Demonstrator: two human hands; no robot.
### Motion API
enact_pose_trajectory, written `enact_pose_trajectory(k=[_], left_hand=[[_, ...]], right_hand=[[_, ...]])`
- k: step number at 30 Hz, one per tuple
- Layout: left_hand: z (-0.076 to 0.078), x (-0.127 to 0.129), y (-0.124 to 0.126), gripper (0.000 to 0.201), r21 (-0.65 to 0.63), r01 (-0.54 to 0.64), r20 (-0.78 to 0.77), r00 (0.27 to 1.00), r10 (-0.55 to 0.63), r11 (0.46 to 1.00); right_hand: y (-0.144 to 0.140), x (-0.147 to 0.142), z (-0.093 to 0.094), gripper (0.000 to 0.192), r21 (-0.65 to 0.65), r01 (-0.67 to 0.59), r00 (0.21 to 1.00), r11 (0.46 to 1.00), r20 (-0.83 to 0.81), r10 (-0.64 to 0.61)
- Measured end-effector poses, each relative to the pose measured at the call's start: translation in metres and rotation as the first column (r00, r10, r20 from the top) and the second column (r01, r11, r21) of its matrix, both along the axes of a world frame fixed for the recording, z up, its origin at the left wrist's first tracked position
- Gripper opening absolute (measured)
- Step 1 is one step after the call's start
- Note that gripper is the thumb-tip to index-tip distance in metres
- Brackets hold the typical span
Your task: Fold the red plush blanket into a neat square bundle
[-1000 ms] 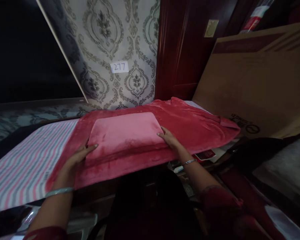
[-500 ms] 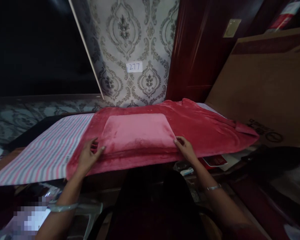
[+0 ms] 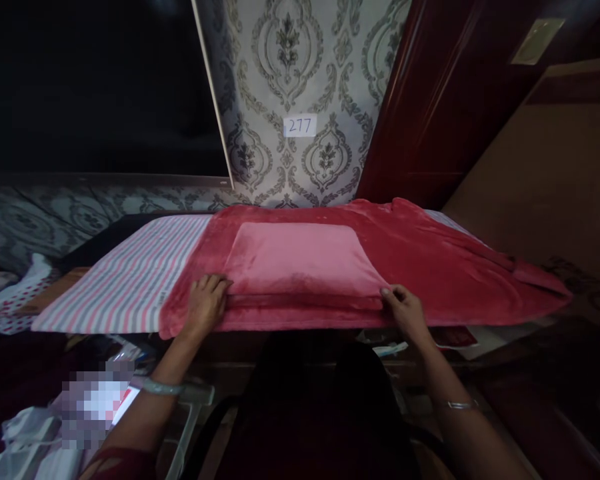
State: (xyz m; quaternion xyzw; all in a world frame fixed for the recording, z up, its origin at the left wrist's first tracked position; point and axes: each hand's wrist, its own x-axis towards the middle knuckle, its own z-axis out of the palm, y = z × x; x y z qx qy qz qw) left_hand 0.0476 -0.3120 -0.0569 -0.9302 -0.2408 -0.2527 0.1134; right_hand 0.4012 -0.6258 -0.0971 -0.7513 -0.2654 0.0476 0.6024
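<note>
Hands (image 3: 206, 303) (image 3: 405, 312) on folded pink cloth (image 3: 300, 263); fingertips apparently tucked under.

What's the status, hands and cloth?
Left hand and right hand flat at near corners of folded pink cloth. Cloth lies on red blanket. Nothing in the way.

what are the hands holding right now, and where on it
Both hands are at the near corners of the pink folded piece: left hand at its near-left corner, right hand at its near-right. Whether they grip or just press cannot be told.
</note>
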Motion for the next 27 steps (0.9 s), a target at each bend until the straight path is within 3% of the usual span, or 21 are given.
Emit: enact_pose_trajectory(k=[5, 12, 19, 23, 27], left_hand=[[-0.007, -0.007, 0.004, 0.033, -0.050, 0.066, 0.052, 0.997, -0.063, 0.997], [-0.002, -0.010, -0.001, 0.044, -0.082, 0.011, 0.105, 0.994, -0.002, 0.997], [-0.007, -0.011, 0.013, 0.042, -0.233, -0.019, 0.126, 0.991, 0.050, 0.972], [-0.008, -0.013, 0.010, 0.049, -0.401, -0.052, 0.241, 0.957, 0.160, 0.915], [-0.001, -0.017, -0.005, 0.050, -0.607, -0.127, 0.240, 0.912, 0.334, 0.784]], right_hand=[[-0.004, -0.003, 0.004, 0.051, 0.020, -0.075, 0.995, 0.997, -0.059, 0.076], [-0.004, -0.008, 0.007, 0.047, 0.038, -0.187, 0.981, 0.982, -0.055, 0.188], [-0.004, -0.002, -0.003, 0.034, 0.057, -0.131, 0.991, 0.990, 0.000, 0.132], [-0.009, -0.002, -0.005, 0.038, 0.045, -0.124, 0.992, 0.991, -0.012, 0.124], [-0.016, -0.008, -0.006, 0.038, 0.004, -0.121, 0.993, 0.993, -0.014, 0.121]])
